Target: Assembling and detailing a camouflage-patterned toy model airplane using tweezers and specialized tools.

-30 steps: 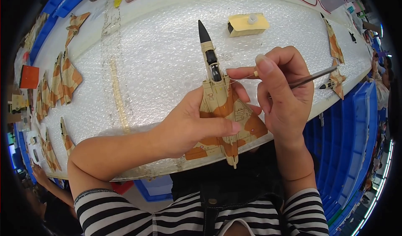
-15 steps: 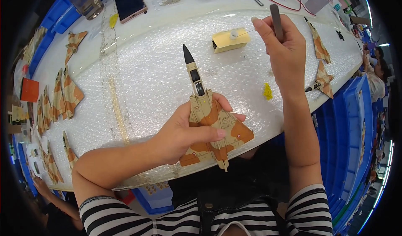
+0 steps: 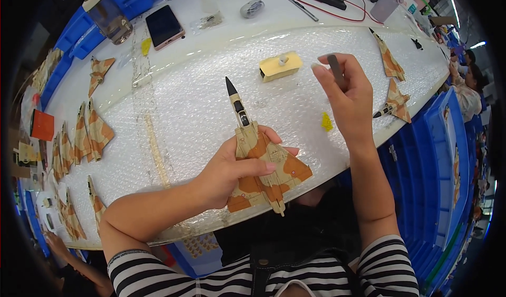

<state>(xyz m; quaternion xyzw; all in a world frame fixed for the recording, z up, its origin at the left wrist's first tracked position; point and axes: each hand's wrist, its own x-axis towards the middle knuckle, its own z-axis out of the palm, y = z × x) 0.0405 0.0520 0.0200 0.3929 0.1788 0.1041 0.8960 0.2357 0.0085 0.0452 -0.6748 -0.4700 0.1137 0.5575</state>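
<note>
A toy fighter jet (image 3: 262, 148) in sand-and-brown camouflage, with a black nose cone, points away from me over the table's near edge. My left hand (image 3: 219, 171) is closed around its body, the thumb lying across the top and fingertips showing past the right side. Raised to the right, my right hand (image 3: 350, 99) pinches a slim grey tool (image 3: 336, 71) with a flat, rounded end; its other end is hidden. Left of that hand stands a yellow-wrapped block (image 3: 276, 71) with a small white piece (image 3: 283, 59) on top. Small yellow bits (image 3: 327, 121) lie beneath the hand.
More camouflage jets (image 3: 98, 131) stand at the left; others (image 3: 390, 60) lie at the right. Along the back are a phone (image 3: 165, 27), a bottle (image 3: 108, 18), a grey mouse-shaped object (image 3: 252, 8) and a red cable (image 3: 316, 13). Blue bins (image 3: 421, 165) stand beyond the right edge.
My right hand with the grey tool has drawn back toward me, away from the yellow block. The view has shifted slightly; my left hand keeps its hold on the jet.
</note>
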